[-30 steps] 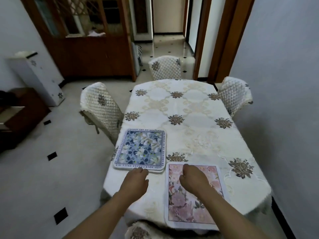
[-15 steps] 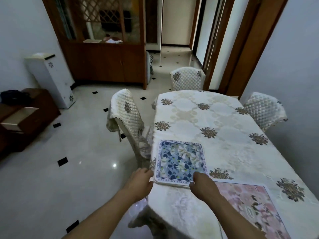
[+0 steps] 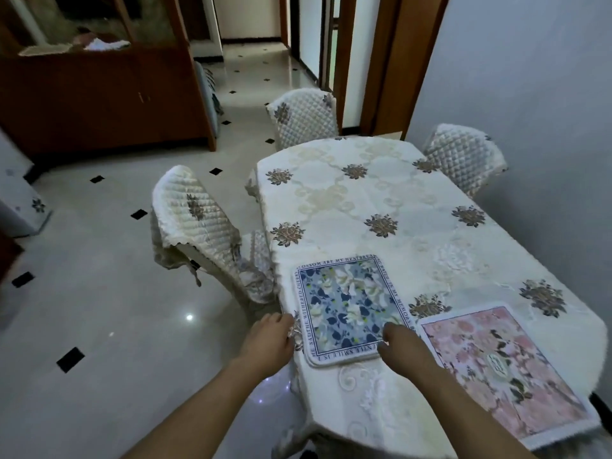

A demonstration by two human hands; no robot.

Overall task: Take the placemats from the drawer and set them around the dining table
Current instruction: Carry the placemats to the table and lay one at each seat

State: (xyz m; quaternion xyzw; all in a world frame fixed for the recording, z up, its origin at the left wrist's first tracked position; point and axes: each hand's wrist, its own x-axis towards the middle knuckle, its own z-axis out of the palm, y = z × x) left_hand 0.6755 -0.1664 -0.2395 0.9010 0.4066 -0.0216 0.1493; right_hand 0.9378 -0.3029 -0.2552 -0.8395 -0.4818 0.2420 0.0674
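A blue floral placemat lies flat near the left front edge of the dining table. A pink floral placemat lies to its right, at the table's near end. My left hand has its fingers curled against the blue mat's left edge, at the table's side. My right hand pinches the blue mat's near right corner, thumb on the near edge and fingers on top. Nothing touches the pink mat.
Quilted chairs stand around the table: one on the left, one at the far end, one at the far right. A grey wall runs close along the right. A wooden cabinet stands at the back left on a tiled floor.
My right hand has left the pink placemat and gone to the blue one. I have shifted left around the table's corner. Both hands now sit at the blue mat's edges.
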